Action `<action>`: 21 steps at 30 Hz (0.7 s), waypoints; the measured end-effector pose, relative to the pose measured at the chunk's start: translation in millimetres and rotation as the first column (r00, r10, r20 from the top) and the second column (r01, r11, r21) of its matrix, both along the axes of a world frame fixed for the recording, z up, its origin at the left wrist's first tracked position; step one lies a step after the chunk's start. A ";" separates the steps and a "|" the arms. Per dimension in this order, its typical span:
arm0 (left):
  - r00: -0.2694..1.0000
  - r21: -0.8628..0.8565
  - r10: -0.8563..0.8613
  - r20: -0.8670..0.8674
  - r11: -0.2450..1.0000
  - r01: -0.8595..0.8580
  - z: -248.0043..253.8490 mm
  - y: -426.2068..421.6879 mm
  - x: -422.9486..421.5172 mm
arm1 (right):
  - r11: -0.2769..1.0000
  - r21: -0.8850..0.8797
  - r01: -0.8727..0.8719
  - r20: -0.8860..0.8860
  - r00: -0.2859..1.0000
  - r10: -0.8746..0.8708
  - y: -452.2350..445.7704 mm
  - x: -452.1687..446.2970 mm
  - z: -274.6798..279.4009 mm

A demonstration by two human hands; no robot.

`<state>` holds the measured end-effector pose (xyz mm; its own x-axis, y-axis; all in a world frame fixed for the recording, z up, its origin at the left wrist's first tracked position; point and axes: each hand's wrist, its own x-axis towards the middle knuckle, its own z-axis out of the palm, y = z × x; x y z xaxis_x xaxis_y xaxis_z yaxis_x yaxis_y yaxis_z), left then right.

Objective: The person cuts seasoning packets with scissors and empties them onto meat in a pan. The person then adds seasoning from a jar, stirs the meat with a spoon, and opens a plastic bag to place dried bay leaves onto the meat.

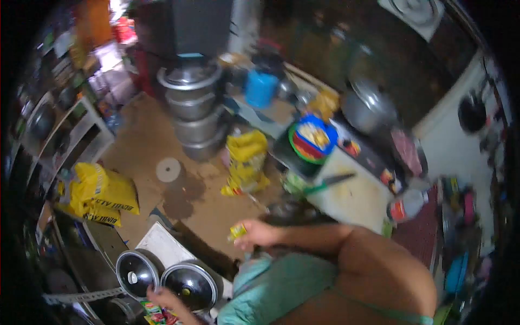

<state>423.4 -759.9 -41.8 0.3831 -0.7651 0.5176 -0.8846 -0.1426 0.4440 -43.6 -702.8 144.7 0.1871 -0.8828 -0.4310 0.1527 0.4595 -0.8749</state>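
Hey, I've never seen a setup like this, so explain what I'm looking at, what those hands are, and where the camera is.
There's no machine here. A person works with bare hands and wears a camera on their head, so this single picture looks down from above, tilted and curved.

The right hand holds a small yellow packet. The left hand, lower down, is close to two round metal-rimmed vessels and some colourful packets; whether it grips anything is unclear.

On the worktop farther right are a pale board with a knife lying partly across it, a blue container of pale pieces and a large lidded pot.
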 end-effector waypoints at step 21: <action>0.361 0.924 -0.924 -0.125 0.024 0.382 6.8 17.4 -353.0 | 0.130 -0.858 0.497 -0.489 -0.713 -0.503 378.3 -622.7 219.9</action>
<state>70.5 -742.5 -35.1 -0.5947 -0.5695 -0.5675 -0.7512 0.6452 0.1396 -666.3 -324.6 364.6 -0.7852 0.1600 0.5982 -0.3133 0.7307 -0.6066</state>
